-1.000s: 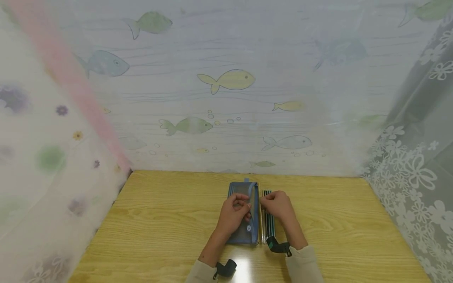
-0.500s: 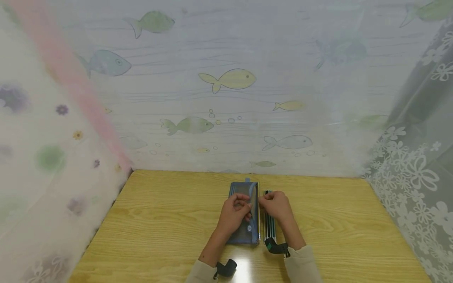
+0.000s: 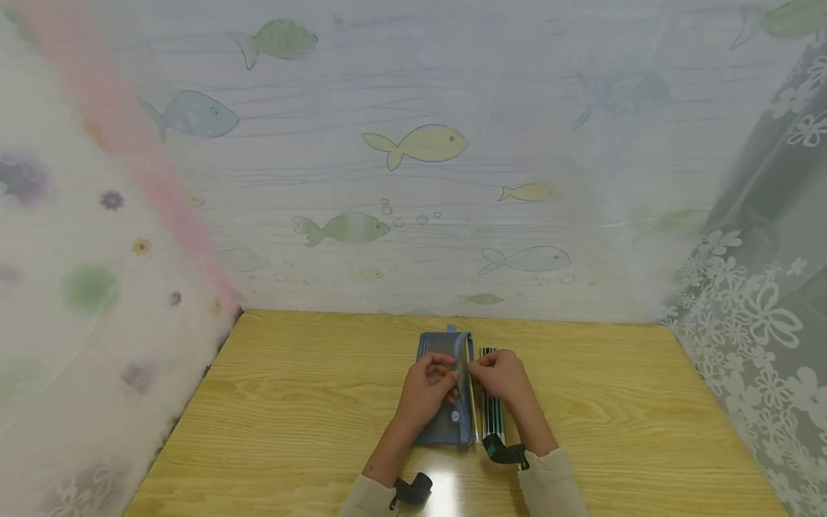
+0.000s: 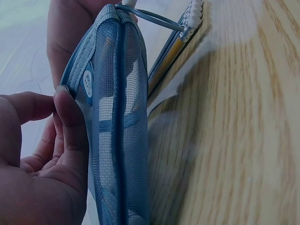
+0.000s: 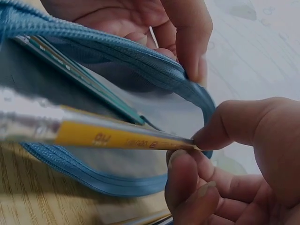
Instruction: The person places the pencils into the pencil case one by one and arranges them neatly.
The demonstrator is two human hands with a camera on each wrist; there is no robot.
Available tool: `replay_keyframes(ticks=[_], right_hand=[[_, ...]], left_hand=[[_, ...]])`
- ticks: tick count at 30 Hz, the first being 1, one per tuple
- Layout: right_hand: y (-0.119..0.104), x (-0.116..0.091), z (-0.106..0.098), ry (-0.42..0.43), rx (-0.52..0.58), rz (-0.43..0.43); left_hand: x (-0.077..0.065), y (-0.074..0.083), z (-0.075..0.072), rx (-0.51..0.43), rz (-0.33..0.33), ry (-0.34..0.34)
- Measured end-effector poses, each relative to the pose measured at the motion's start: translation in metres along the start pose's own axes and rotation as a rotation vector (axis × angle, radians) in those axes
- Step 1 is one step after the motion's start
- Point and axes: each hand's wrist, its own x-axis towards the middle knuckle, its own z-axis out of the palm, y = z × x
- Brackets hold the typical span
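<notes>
A blue mesh zipper pencil pouch lies on the table, its zipped side facing right. My left hand pinches the rim of its opening between thumb and index finger, seen also in the left wrist view beside the mesh pouch. In the right wrist view, a yellow pencil with a silvery end is pinched near its far end by the thumb and fingers of my right hand. It lies across the gaping zipper mouth. A dark green pencil is inside the pouch.
Right of the pouch, several dark-striped pencils lie side by side, partly under my right wrist. A wooden table holds everything, with a fish-print curtain behind it. Wrist cameras sit on both forearms.
My right hand has shifted slightly left, bringing the yellow pencil from beside the pencil row to the pouch's opening. The left hand and the pouch stay nearly where they were.
</notes>
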Motion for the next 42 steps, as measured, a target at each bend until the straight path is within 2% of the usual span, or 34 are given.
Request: replay_keyframes(ticks=[10, 16, 31, 34, 42], right_hand=[[0.0, 0.0, 0.004, 0.056, 0.073, 0.007], [-0.004, -0.001, 0.006, 0.08, 0.058, 0.006], [0.002, 0.0, 0.006, 0.056, 0.083, -0.008], [0.004, 0.002, 0.003, 0.065, 0.038, -0.019], [0.012, 0.004, -0.012, 0.11, -0.178, -0.076]], left_hand=[[-0.001, -0.003, 0.0, -0.006, 0.0, -0.014], [0.0, -0.002, 0.0, -0.011, -0.002, -0.014], [0.001, -0.002, 0.0, 0.0, -0.012, -0.01], [0.001, -0.001, 0.0, -0.006, -0.011, -0.008], [0.001, 0.001, 0.0, 0.003, -0.002, -0.002]])
